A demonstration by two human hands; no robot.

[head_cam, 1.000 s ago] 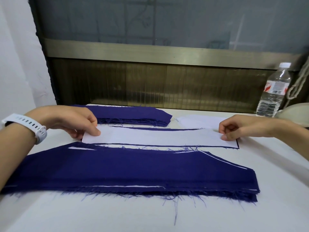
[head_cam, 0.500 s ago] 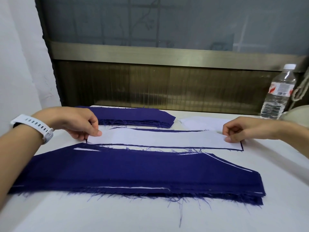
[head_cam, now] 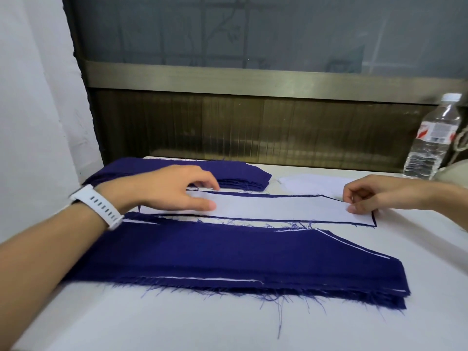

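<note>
Holding white strip (head_cam: 278, 207) down — hands (head_cam: 174, 190) (head_cam: 367, 196) apart

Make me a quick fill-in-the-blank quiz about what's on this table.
The left hand wears a white ___ on its wrist. The right hand holds the end of a ___ strip. A clear plastic ___ stands at the far right. The folded blue cloth lies just beyond the ___ hand.
Missing: watch, white, bottle, left.

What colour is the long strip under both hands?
The strip is white, bordered in dark blue; the head view shows it best.
</note>
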